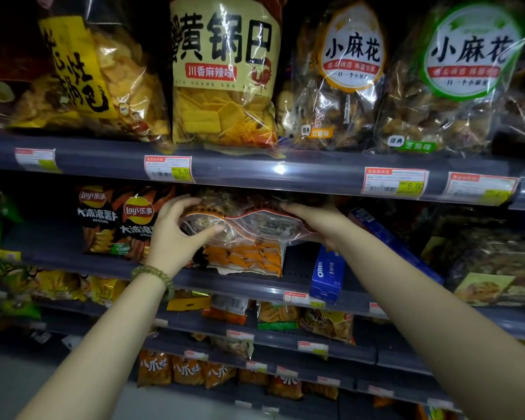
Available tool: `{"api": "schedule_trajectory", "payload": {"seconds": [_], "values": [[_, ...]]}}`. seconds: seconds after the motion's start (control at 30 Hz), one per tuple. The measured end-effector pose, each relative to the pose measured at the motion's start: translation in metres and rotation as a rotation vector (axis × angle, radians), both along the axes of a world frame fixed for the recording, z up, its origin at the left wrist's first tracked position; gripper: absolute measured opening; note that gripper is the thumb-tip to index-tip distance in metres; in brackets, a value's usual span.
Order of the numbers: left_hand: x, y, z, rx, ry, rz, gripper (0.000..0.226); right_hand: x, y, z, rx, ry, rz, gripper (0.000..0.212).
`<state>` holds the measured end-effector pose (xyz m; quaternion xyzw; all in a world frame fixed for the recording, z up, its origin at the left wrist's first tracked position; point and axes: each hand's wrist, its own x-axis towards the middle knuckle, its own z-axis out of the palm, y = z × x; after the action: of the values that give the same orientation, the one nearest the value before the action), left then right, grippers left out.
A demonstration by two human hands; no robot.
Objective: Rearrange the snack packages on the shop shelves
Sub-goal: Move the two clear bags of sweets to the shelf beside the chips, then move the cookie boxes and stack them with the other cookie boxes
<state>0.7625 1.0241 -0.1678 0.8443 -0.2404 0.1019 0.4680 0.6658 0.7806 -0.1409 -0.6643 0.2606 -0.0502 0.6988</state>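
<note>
Top of the clear snack bag (249, 221) hidden behind the shelf rail (255, 171), right hand (312, 221) fingertips lost behind it, price tags (479, 187) too blurred to read, forearms cut off at bottom edge

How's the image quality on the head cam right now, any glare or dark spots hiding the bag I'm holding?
Head view: glare streaks across the clear bag held between left hand and right hand, hiding its print; a bright hotspot sits on the upper shelf rail; the second shelf's recess is dark behind the bag; wide-angle distortion bows the rails; the price tags are partly soft.
</note>
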Motion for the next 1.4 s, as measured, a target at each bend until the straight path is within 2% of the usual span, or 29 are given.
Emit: {"api": "schedule_trajectory", "payload": {"seconds": [0.1,0.27,0.37,0.47,0.6,0.7,0.77,0.87,1.03,1.13,1.3,1.4], "values": [[0.002,0.001,-0.003,-0.029,0.052,0.000,0.065,0.005,0.004,-0.003,-0.008,-0.002,-0.020,0.070],[-0.002,-0.001,-0.005,-0.002,0.003,0.047,0.064,0.007,0.004,-0.008,0.050,-0.056,-0.071,0.065],[-0.007,-0.003,-0.003,-0.007,-0.002,0.075,0.071,0.002,0.002,-0.011,0.122,-0.102,-0.088,0.056],[-0.017,-0.005,-0.003,-0.013,-0.042,0.067,0.074,-0.007,-0.002,-0.015,0.193,-0.157,-0.050,0.035],[-0.036,-0.008,0.000,-0.038,-0.163,0.073,0.069,-0.011,-0.006,-0.019,0.246,-0.191,-0.101,0.044],[-0.059,-0.011,0.003,-0.089,-0.338,0.077,0.056,-0.016,-0.011,-0.022,0.217,-0.215,-0.084,0.038],[-0.080,-0.019,0.004,-0.133,-0.334,-0.040,0.050,-0.023,-0.017,-0.026,0.144,-0.215,-0.072,0.047],[-0.110,-0.046,0.000,-0.129,-0.172,-0.261,0.045,-0.038,-0.030,-0.034,-0.060,-0.171,-0.106,0.058],[-0.132,-0.102,-0.034,-0.089,0.076,-0.481,0.042,-0.070,-0.055,-0.044,-0.164,-0.226,-0.258,0.031],[-0.131,-0.130,-0.054,-0.014,0.155,-0.492,0.044,-0.092,-0.072,-0.052,-0.401,-0.212,-0.276,0.035],[-0.129,-0.169,-0.071,0.026,0.219,-0.382,0.054,-0.121,-0.108,-0.081,-1.074,0.017,-0.276,0.047],[-0.125,-0.183,-0.083,0.080,0.285,-0.330,0.068,-0.129,-0.117,-0.095,-1.139,0.204,-0.234,0.058]]}}
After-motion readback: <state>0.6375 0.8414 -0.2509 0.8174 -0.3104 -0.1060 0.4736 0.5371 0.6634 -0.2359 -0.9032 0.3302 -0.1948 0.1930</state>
